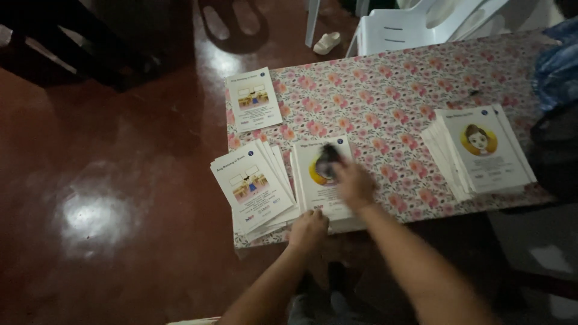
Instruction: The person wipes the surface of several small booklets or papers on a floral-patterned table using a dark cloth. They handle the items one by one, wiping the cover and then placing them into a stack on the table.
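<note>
Four lots of white booklets lie on a table with a pink flowered cloth (385, 90). My left hand (308, 229) rests on the near edge of the middle booklet stack (319, 192), fingers curled against it. My right hand (352, 180) is over that same stack, blurred, with a small dark object (327, 157) at its fingertips. To the left sits a fanned booklet stack (253, 189). A single booklet (253, 99) lies at the far left corner. A thick stack with a face picture (478, 150) is at the right.
A white plastic chair (415, 24) stands behind the table, with a pale shoe (327, 42) on the glossy red floor (108, 198). A blue bag (557, 66) sits at the table's right end. Dark furniture is at the top left.
</note>
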